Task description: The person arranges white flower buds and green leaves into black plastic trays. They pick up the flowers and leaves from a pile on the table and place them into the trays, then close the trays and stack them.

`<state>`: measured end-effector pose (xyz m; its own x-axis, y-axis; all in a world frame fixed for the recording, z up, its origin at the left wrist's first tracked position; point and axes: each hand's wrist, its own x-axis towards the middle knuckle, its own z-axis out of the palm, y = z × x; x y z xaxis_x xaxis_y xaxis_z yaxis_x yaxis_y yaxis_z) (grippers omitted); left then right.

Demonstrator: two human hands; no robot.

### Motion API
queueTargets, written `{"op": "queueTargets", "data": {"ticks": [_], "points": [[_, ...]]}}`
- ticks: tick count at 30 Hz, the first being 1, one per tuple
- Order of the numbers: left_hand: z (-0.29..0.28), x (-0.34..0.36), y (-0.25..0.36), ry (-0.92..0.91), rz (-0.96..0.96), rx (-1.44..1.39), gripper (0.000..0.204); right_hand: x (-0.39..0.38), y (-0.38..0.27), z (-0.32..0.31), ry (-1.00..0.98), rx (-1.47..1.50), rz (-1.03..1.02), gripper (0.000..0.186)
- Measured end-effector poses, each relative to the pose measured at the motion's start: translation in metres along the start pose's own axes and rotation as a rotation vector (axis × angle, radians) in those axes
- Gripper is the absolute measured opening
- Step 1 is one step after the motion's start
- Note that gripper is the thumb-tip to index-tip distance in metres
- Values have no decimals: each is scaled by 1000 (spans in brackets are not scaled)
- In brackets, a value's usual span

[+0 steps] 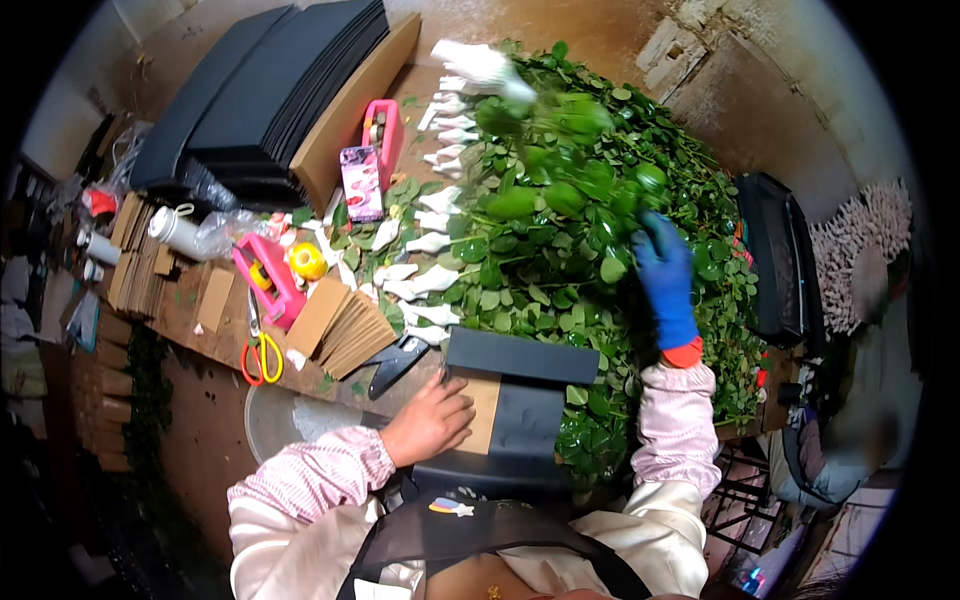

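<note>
Green, leafy rose stems wrapped at the heads in white paper sleeves (560, 230), heaped across the right half of the wooden tabletop (215, 330), white tips pointing left. Blue-gloved right hand (664, 275) closed around a few stems at the heap's right side, one lifted bunch blurred above it near the far edge. Bare left hand (432, 420), fingers curled, pressing flat on a brown card sheet (482, 410) atop a black rectangular cardboard box (520, 400) at the near edge, just beside the foliage; gripping nothing, only resting.

Left of the box: a fanned stack of brown card sheets (340, 330), a black stapler-like tool (395, 362) touching its lower corner, and red-and-yellow-handled scissors (260, 355) lying near the tabletop's edge. Farther left, a pink tape dispenser (268, 275) with a yellow roll of tape (307, 261) beside it. Beyond, a second pink holder (385, 135), a small pink printed carton (362, 183), and a tall stack of flat black sheets (280, 80) leaning on a brown board at the far left corner. Pink striped sleeves on both forearms.
</note>
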<state>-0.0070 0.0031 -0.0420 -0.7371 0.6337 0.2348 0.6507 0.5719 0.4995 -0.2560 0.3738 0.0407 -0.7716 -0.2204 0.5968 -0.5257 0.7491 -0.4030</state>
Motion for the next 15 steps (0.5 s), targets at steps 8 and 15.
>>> {"op": "queueTargets", "data": {"ticks": [8, 15], "points": [[13, -10, -4, 18, 24, -22, 34, -56, -38, -78, -89, 8, -52, 42], [15, -11, -7, 41, 40, -53, 29, -66, -63, -59, -59, 65, 54, 31]]}}
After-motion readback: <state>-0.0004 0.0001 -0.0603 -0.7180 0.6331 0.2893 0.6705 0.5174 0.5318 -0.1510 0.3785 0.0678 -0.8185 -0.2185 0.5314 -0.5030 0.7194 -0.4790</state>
